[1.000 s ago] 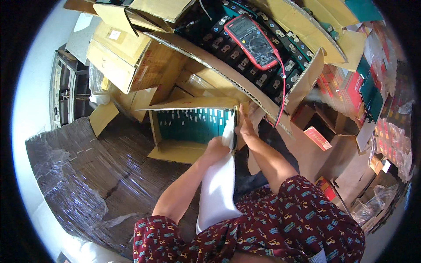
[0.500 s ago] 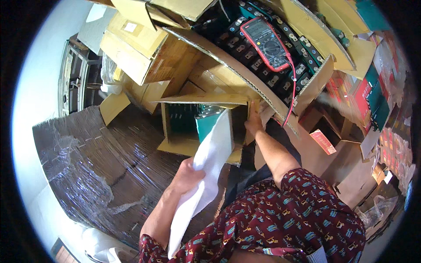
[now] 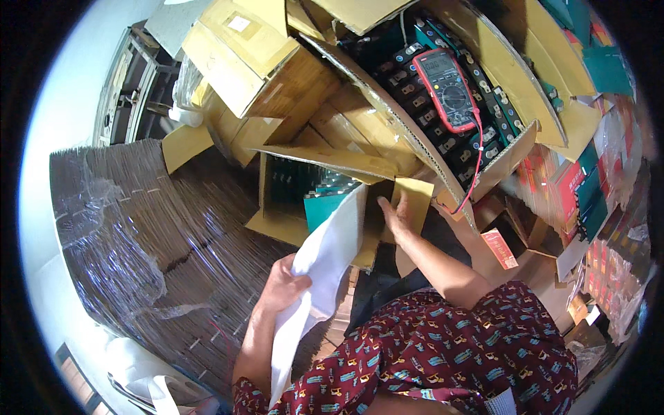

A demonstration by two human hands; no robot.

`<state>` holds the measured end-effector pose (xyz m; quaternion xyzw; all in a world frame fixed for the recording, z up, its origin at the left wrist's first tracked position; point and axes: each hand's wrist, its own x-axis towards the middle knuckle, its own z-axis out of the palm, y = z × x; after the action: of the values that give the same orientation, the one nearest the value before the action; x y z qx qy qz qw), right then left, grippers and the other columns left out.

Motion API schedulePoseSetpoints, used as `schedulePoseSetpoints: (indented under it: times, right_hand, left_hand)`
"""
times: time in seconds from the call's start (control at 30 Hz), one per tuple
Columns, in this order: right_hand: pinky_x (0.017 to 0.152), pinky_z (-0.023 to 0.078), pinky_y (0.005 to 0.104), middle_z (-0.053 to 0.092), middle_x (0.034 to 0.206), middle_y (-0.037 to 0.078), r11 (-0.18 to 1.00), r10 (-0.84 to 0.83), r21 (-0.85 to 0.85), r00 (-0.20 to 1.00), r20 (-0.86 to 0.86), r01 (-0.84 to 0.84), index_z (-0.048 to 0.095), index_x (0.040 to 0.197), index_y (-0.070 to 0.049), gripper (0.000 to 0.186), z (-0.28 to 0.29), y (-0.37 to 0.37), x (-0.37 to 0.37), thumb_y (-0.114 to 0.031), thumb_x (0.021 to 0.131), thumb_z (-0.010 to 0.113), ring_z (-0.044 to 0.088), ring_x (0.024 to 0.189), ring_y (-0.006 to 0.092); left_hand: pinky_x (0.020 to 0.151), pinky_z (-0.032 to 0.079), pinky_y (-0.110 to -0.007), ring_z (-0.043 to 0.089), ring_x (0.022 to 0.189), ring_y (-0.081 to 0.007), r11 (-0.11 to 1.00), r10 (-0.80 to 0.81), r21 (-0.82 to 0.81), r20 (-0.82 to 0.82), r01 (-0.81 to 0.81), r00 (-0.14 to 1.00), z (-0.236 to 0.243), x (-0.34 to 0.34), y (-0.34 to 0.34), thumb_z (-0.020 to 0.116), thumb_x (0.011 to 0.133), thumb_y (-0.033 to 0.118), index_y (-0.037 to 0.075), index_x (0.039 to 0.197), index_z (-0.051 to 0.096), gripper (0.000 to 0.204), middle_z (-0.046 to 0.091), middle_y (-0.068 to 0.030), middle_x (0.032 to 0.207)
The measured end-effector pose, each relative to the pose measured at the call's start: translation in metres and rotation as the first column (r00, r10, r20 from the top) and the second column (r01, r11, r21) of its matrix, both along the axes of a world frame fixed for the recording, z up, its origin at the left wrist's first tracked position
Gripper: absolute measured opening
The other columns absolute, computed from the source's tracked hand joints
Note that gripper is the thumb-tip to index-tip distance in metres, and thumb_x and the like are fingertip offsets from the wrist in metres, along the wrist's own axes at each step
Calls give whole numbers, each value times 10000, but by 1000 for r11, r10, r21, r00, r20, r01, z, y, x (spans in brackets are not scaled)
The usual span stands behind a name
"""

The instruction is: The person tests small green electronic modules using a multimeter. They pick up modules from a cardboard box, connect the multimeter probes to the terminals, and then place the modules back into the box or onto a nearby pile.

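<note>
A thin white foam sheet hangs from my left hand, whose fingers are closed on it. Its upper end reaches into an open cardboard box, against a green block. More green blocks with metal terminals stand deeper in the shade of that box. My right hand is at the box's right side, next to an outspread flap. Its thumb and fingers are apart with nothing seen between them; whether the fingertips touch the box I cannot tell.
Above right, a larger open box holds dark battery cells, with a red multimeter and its red lead on top. A closed carton stands at upper left. Stacked flat cardboard with plastic wrap fills the left. A red card lies right.
My right hand has come off the box's right flap edge, its thumb now apart, and the flap shows spread outward. The left hand still holds the foam sheet. The whole view has shifted slightly.
</note>
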<state>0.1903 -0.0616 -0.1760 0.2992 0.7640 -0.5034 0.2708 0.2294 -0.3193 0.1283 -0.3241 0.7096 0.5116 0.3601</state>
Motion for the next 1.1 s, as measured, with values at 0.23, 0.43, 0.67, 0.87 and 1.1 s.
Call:
schedulePoseSetpoints:
  times: [0.23,0.43,0.67,0.87,1.1]
  right_hand:
    - [772,581,495,697,1046,110,854,83,-497,902,424,155,662,1207,-93,485,89,-44,-39,-247,784,842,688,1009,293]
    - [579,548,413,663,742,99,942,43,-319,901,432,107,695,862,-17,123,60,3,-42,6,787,600,666,638,260]
    - [599,559,396,732,827,116,959,270,-161,929,251,-235,742,977,1,220,42,29,-32,-57,861,563,704,687,250]
    - [609,572,405,721,818,116,926,372,-132,913,168,-353,744,1005,26,277,0,53,-15,9,904,487,709,686,242]
    - [622,527,405,707,739,115,944,317,-145,935,161,-295,707,880,17,179,3,63,-22,-93,855,568,674,670,243]
  left_hand:
    - [873,598,-405,744,975,-302,970,-166,172,-33,170,985,-28,13,58,681,851,21,-87,1290,623,456,737,-211,1034]
    - [883,586,-480,732,1010,-427,906,-409,99,-45,412,911,-46,2,89,717,902,179,-92,1220,632,427,718,-328,1092]
    - [844,560,-428,683,952,-299,980,-44,184,-187,79,981,-138,29,86,773,912,396,-51,1239,633,571,705,-200,1043]
    - [1208,398,-442,423,1473,-375,992,96,-40,-374,-119,922,-247,-29,73,928,775,482,-84,1620,248,1224,390,-305,1586]
    - [1227,377,-456,410,1483,-424,983,-83,-182,-303,28,949,-280,-32,110,927,736,386,-85,1594,297,1164,422,-318,1571]
